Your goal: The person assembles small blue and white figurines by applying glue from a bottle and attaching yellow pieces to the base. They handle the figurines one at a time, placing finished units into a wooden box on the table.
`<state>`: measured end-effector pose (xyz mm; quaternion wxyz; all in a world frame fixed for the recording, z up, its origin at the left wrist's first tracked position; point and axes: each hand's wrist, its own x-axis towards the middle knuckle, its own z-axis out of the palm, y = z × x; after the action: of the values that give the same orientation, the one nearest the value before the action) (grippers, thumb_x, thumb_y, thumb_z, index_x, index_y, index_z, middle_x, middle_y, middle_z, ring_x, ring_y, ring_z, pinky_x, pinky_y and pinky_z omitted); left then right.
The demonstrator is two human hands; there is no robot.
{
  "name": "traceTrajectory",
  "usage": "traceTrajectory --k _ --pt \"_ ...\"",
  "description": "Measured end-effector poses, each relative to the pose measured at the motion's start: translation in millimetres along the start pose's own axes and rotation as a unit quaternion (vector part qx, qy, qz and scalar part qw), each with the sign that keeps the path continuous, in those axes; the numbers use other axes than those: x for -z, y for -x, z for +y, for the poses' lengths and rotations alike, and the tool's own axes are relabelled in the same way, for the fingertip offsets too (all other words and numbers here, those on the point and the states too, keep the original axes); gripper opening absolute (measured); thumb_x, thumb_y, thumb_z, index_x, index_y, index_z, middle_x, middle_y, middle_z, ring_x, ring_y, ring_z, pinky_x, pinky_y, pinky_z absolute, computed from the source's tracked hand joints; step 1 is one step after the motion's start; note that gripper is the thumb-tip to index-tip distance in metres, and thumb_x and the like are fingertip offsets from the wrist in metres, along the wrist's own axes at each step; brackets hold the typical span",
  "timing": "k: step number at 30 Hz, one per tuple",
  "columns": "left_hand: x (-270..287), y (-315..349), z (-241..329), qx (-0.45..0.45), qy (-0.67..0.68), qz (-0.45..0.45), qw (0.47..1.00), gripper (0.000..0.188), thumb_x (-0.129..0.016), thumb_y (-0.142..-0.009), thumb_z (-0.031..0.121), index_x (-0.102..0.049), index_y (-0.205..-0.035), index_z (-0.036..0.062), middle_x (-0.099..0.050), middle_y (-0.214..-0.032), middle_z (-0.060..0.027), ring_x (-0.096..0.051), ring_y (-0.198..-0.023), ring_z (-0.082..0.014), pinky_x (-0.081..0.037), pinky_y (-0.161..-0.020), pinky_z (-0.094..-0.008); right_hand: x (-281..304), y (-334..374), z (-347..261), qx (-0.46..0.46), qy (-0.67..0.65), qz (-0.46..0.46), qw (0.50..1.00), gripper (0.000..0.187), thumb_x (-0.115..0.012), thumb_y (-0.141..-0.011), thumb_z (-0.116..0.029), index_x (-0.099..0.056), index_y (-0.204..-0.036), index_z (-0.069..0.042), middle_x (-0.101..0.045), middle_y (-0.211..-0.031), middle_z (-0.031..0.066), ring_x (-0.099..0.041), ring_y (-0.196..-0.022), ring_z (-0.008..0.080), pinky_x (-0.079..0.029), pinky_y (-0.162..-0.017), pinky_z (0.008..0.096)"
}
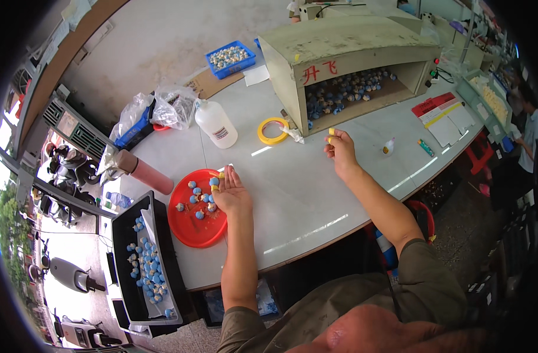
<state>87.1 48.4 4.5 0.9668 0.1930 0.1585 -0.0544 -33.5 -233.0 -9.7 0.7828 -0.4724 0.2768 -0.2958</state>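
My left hand [232, 191] is over the right rim of a round red tray [192, 236], palm turned up. Yellow covers show on its thumb and a fingertip, and between these it pinches a small blue-and-white ball-shaped piece [214, 182]. Several similar blue pieces [199, 215] lie loose in the tray. Raised over the table in front of the oven-like box is my right hand [341, 152], its fingers curled together with yellow covers on the tips. Whatever those fingers hold, if anything, is too small to make out.
A black crate [176, 294] of blue pieces stands left of the tray. Behind are a pink bottle [148, 175], a white plastic bottle [217, 125] and a yellow tape roll [261, 134]. The beige open-fronted box [286, 76] contains many pieces. A blue basket [223, 73] sits farther back.
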Motion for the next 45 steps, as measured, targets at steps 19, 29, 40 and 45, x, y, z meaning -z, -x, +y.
traceTrajectory --k 19,29,40,45 --pt "11.9 49.8 -53.7 0.090 -0.435 -0.219 0.869 0.036 -0.057 -0.100 0.014 -0.048 -0.127 -0.0067 -0.065 -0.108 -0.0150 -0.069 -0.095 -0.0223 -0.058 -0.082 -0.0311 -13.0 -51.9 -9.7 0.276 0.490 -0.121 0.818 0.047 -0.066 -0.081 -0.005 -0.056 -0.126 -0.001 -0.068 -0.105 0.0168 -0.065 -0.098 0.0349 -0.054 -0.083 0.0443" --pt "14.7 64.4 -60.6 0.187 -0.463 -0.302 0.812 0.026 -0.055 -0.099 0.005 -0.050 -0.122 -0.0047 -0.066 -0.109 -0.0151 -0.069 -0.099 -0.0247 -0.058 -0.090 -0.0326 -17.2 94.1 -11.5 0.382 0.444 -0.349 0.731 0.053 -0.068 -0.081 0.001 -0.048 -0.130 0.001 -0.059 -0.123 0.0217 -0.059 -0.113 0.0405 -0.051 -0.095 0.0444" --pt "13.0 59.7 -59.4 0.283 -0.337 -0.216 0.872 0.023 -0.045 -0.102 0.005 -0.050 -0.123 -0.0029 -0.064 -0.111 -0.0170 -0.069 -0.101 -0.0275 -0.061 -0.087 -0.0291 151.2 42.1 -50.3 0.323 0.542 0.275 0.725 0.062 -0.078 -0.081 -0.022 -0.044 -0.130 -0.002 -0.044 -0.139 0.0219 -0.039 -0.134 0.0409 -0.033 -0.108 0.0537" --pt "15.9 58.5 -59.9 0.264 -0.420 -0.260 0.828 0.031 -0.063 -0.096 0.004 -0.052 -0.124 -0.0027 -0.067 -0.110 -0.0141 -0.070 -0.099 -0.0243 -0.060 -0.085 -0.0286 167.7 2.5 -49.2 0.237 0.617 0.202 0.722 0.048 -0.078 -0.082 -0.024 -0.054 -0.116 0.000 -0.057 -0.122 0.0218 -0.052 -0.122 0.0375 -0.040 -0.103 0.0478"
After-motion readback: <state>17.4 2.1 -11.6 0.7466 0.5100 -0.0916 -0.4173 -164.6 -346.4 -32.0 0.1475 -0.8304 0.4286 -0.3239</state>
